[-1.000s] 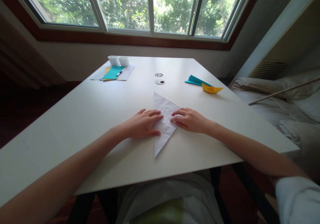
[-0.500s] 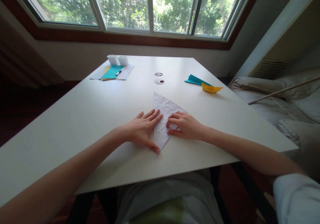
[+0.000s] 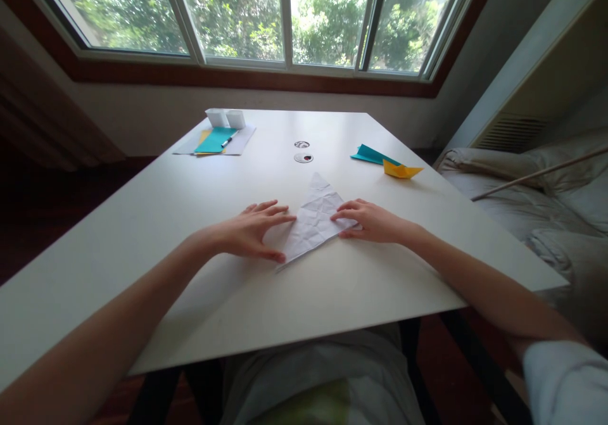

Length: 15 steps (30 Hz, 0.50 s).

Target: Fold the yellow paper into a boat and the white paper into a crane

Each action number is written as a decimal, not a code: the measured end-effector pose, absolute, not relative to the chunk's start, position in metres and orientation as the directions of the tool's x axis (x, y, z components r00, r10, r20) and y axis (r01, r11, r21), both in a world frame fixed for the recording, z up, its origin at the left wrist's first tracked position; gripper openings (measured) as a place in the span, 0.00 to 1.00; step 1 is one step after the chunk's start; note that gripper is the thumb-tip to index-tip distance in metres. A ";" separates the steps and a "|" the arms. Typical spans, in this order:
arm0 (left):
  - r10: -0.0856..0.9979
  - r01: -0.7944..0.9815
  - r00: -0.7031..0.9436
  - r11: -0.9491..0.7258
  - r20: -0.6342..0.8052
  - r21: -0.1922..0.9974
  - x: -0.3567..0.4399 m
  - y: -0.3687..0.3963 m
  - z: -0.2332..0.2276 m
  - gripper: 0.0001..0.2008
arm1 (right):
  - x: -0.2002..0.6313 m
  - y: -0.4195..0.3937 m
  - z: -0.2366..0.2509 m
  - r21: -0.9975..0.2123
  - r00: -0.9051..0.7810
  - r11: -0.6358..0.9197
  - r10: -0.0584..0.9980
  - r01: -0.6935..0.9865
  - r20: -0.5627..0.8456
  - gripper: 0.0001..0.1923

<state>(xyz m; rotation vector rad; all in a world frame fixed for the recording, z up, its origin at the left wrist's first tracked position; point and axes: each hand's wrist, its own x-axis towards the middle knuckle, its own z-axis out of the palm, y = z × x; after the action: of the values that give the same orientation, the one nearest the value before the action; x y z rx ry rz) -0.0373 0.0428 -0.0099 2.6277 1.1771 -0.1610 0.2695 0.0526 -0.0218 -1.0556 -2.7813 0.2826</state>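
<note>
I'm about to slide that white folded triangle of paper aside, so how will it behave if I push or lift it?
The paper triangle is thin and crinkled, so it is probably very light and floppy when lifted by a corner. On the smooth white table it should slide easily. The left hand and right hand rest open on its edges; without them it may shift.
</note>
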 end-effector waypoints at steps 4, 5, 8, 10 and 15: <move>0.719 0.713 0.691 -0.659 -0.075 0.239 -0.034 0.043 -0.005 0.35 | 0.271 0.056 -0.023 -0.125 -0.719 0.731 0.682 0.670 0.135 0.21; 0.716 0.704 0.696 -0.667 -0.051 0.243 -0.032 0.043 -0.005 0.34 | 0.271 0.056 -0.023 -0.103 -0.718 0.733 0.680 0.673 0.148 0.21; 0.710 0.696 0.704 -0.688 -0.009 0.205 -0.026 0.041 -0.008 0.29 | 0.268 0.054 -0.023 -0.067 -0.719 0.743 0.664 0.666 0.206 0.18; 0.696 0.685 0.718 -0.709 0.013 0.169 -0.024 0.041 -0.010 0.24 | 0.267 0.052 -0.023 -0.056 -0.722 0.756 0.643 0.653 0.256 0.16; 0.655 0.635 0.753 -0.748 0.061 0.193 -0.026 0.045 -0.012 0.17 | 0.269 0.052 -0.020 -0.030 -0.731 0.787 0.587 0.617 0.348 0.16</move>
<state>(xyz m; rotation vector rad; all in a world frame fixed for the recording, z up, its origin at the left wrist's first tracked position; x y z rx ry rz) -0.0261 0.0447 -0.0124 2.7899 1.0333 0.1868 0.2690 0.0520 -0.0195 -0.9189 -2.6375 -0.1244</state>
